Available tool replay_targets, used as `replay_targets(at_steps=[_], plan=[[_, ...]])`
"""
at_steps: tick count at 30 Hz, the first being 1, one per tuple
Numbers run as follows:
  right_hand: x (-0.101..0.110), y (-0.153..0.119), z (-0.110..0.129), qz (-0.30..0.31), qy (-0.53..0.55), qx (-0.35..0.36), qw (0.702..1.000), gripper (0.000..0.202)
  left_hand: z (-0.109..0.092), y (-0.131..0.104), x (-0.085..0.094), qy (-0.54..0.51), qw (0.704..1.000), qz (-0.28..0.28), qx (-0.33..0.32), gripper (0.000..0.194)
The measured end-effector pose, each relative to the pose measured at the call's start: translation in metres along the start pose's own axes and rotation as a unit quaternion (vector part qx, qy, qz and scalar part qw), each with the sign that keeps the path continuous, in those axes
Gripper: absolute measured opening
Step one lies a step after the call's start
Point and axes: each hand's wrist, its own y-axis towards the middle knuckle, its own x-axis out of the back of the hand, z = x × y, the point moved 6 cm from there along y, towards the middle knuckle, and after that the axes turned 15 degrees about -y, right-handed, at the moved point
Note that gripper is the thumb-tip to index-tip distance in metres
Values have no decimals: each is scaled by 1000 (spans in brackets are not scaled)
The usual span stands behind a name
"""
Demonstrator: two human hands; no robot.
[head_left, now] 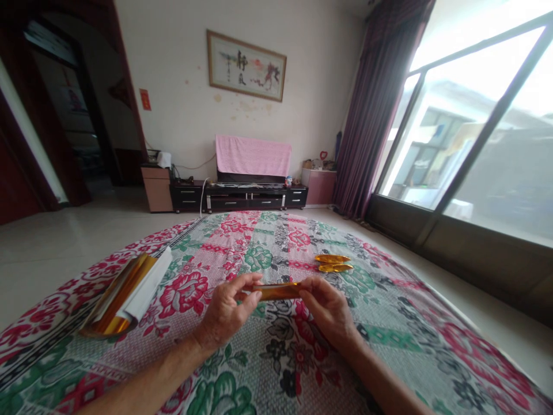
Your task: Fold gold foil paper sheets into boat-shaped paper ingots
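Note:
Between my hands a narrow folded strip of gold foil paper (280, 291) is held level above the patterned cloth. My left hand (231, 305) pinches its left end between thumb and fingers. The right end is pinched by my right hand (328, 305) in the same way. Beyond my right hand, two folded gold pieces with pointed ends, a rear one (332, 259) and a front one (335, 268), lie side by side on the cloth. A curled stack of gold and white sheets (125, 297) rests on the cloth at the left.
The flowered cloth (181, 351) covers a broad surface with a rounded far edge. Past it, a low black cabinet (246, 199) stands by the wall, bearing something under a pink cloth (253, 155). Purple curtains (367, 115) and large windows are at the right.

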Motion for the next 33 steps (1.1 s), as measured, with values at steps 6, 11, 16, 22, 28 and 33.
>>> replay_targets(at_steps=[6, 11, 16, 22, 28, 33], plan=[[2, 1, 4, -9, -13, 9, 1000, 8, 0, 1, 0, 17, 1000, 6, -10, 20], [2, 1, 6, -9, -13, 18, 1000, 7, -1, 1, -1, 18, 1000, 19, -12, 18], [3, 0, 5, 5, -47, 16, 999, 8, 0, 1, -3, 26, 999, 24, 1, 17], [6, -1, 10, 54, -149, 20, 987, 10, 9, -1, -9, 38, 998, 35, 36, 13], [9, -2, 17, 57, -164, 29, 984, 16, 8, -1, -8, 67, 997, 31, 8, 11], [9, -3, 16, 45, -144, 38, 988, 15, -2, -3, -5, 90, 995, 22, -36, 10]])
